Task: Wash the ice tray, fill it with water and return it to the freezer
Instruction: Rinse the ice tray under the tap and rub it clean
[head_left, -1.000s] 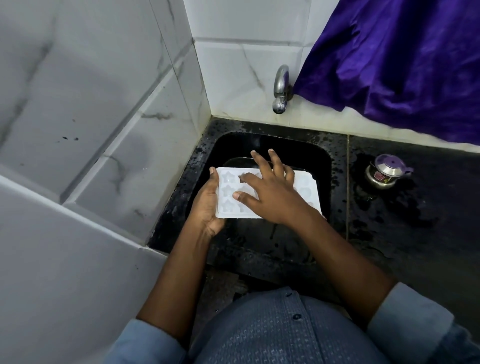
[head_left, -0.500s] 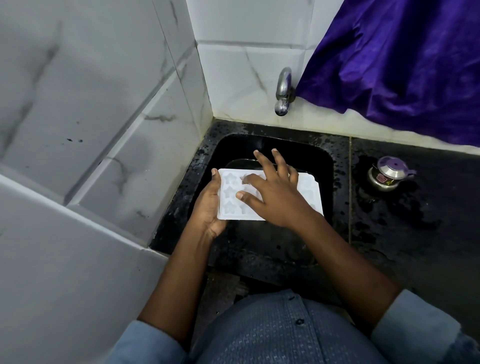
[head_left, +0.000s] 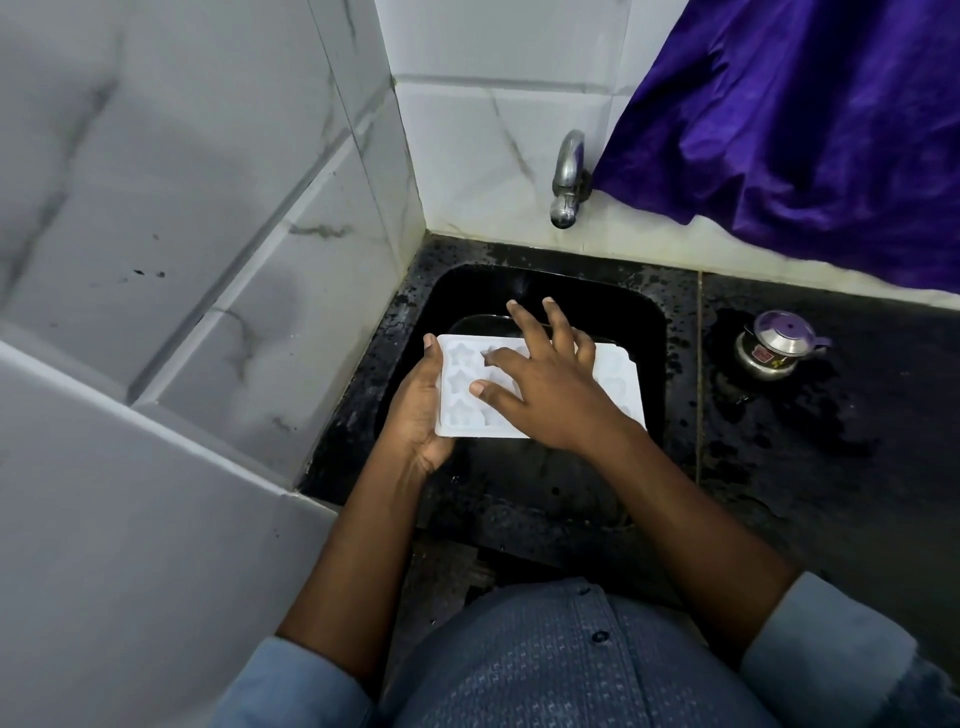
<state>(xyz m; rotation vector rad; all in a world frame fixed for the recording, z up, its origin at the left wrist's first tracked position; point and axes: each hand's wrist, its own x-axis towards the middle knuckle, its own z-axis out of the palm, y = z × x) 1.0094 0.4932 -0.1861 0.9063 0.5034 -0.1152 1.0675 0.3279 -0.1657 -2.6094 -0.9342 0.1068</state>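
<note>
Ice tray (head_left: 460, 384) is being held over the sink (head_left: 641, 322), long axis running 9 to 3 o'clock. Left hand (head_left: 415, 410) is keeping a closed grip on its 9 o'clock end; right hand (head_left: 550, 395) is lying flat-fingered on top. Tap (head_left: 567, 182) is sitting at 12 o'clock, nearer the right hand.

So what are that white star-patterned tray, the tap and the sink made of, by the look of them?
White star-moulded ice tray: matte, slightly translucent, probably plastic or silicone; I cannot tell which. Curved silvery tap: polished metal, judging by its bright reflections. Black sink: speckled dark stone, perhaps granite, glossy where wet.
</note>
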